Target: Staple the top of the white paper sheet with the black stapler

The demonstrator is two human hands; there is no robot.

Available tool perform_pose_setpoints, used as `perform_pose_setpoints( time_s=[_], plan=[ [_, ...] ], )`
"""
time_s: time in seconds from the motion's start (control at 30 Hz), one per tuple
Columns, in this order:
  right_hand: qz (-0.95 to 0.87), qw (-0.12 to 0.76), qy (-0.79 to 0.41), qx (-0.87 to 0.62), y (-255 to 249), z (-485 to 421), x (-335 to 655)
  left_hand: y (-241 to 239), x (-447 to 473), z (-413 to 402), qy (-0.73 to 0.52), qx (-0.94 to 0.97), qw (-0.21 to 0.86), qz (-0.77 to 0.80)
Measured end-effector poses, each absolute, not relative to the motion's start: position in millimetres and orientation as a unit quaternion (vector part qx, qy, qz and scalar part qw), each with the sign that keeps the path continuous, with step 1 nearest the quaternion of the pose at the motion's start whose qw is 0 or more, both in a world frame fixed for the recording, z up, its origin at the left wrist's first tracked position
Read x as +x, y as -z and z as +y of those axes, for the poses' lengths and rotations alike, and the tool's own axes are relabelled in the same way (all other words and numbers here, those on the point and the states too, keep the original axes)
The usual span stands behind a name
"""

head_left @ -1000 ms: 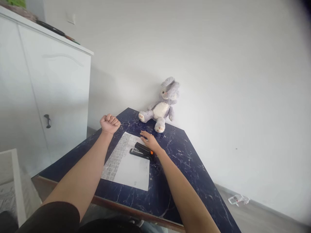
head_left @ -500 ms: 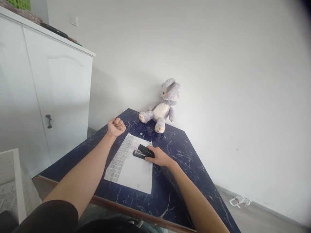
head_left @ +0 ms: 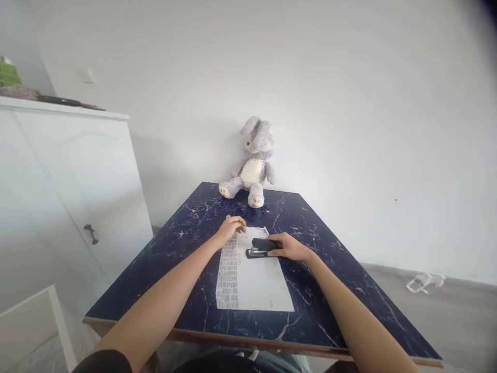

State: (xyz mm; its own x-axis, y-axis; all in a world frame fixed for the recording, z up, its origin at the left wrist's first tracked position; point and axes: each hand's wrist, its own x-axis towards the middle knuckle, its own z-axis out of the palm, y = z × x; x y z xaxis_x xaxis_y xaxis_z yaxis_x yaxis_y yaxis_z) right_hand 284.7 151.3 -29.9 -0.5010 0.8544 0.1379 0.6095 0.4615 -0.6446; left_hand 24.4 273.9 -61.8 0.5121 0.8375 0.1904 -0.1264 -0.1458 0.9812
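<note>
A white sheet of paper [head_left: 256, 277] with a printed strip along its left edge lies on the dark blue marbled table [head_left: 186, 290]. A black stapler [head_left: 261, 247] rests across the paper's far end. My right hand [head_left: 290, 247] is wrapped round the stapler's right end. My left hand [head_left: 231, 228] rests at the paper's far left corner, fingers curled down onto it.
A grey and white plush rabbit [head_left: 250, 165] sits at the table's far edge against the white wall. A white cabinet [head_left: 73, 181] stands to the left. A crumpled clear plastic bottle [head_left: 423, 282] lies on the floor at right.
My left hand has come down from a raised fist to the paper's far corner. My right hand went from lying flat to gripping the stapler. The view has swung left.
</note>
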Motion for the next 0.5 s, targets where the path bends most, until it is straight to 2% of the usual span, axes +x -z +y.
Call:
perform_pose_setpoints(
  time_s=[0.13, 0.23, 0.37, 0.5],
  plan=[
    [-0.789, 0.294, -0.294, -0.452, 40, 162, 293, 66, 26, 273, -0.379, 0.772, 0.402, 0.315],
    [-0.766, 0.340, -0.272, -0.474, 51, 170, 295, 67, 20, 274, -0.346, 0.827, 0.301, 0.327],
    [-0.751, 0.372, -0.248, -0.486, 58, 175, 295, 74, 16, 275, -0.252, 0.910, 0.135, 0.300],
    [-0.694, 0.431, -0.423, -0.391, 54, 172, 302, 83, 14, 280, -0.217, 0.928, 0.109, 0.283]
  ],
)
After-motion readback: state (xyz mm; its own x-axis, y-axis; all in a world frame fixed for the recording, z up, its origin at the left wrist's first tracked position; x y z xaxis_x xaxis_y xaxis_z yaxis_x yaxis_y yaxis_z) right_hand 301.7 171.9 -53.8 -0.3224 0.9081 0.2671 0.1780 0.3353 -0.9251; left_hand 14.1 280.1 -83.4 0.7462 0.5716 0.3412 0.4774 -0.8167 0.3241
